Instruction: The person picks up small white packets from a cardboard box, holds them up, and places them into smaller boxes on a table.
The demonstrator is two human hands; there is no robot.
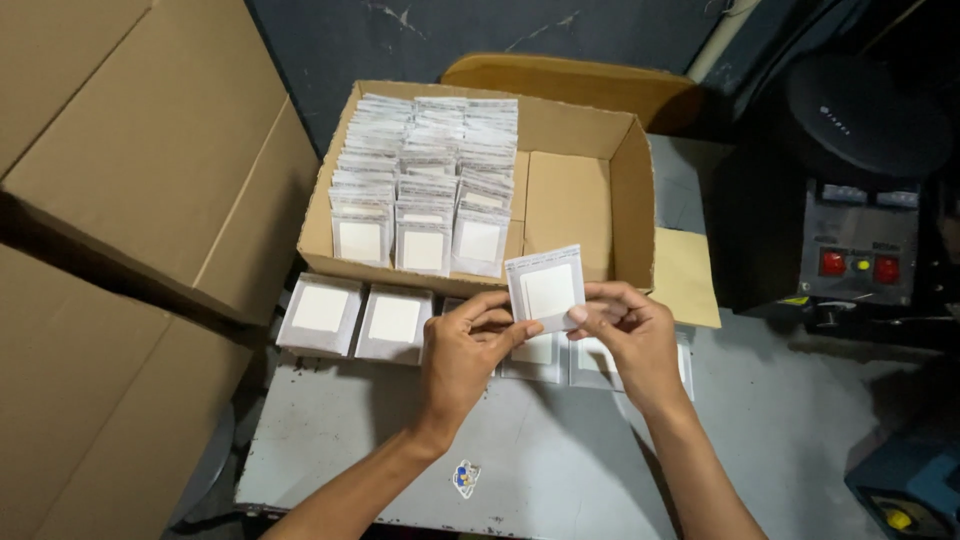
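Both hands pinch one small clear pouch [545, 288] holding a white square pad. The left hand [462, 355] grips its lower left corner between thumb and fingers, and the right hand [628, 335] clasps its lower right edge. The pouch hangs above the table, just at 6 o'clock from the open cardboard box [575, 200].

It stands nearly upright, flat face toward the camera, with its slightly longer axis running 12 to 6 o'clock and the top leaning a little toward 11.

Handling it well probably means keeping the fingertips on the sealed margins, off the white pad, and holding it square to the upright pouches [425, 180] filed in rows at the box's 9 o'clock side. More pouches lie flat in a row [355, 318] on the grey table [560, 470], under the hands.
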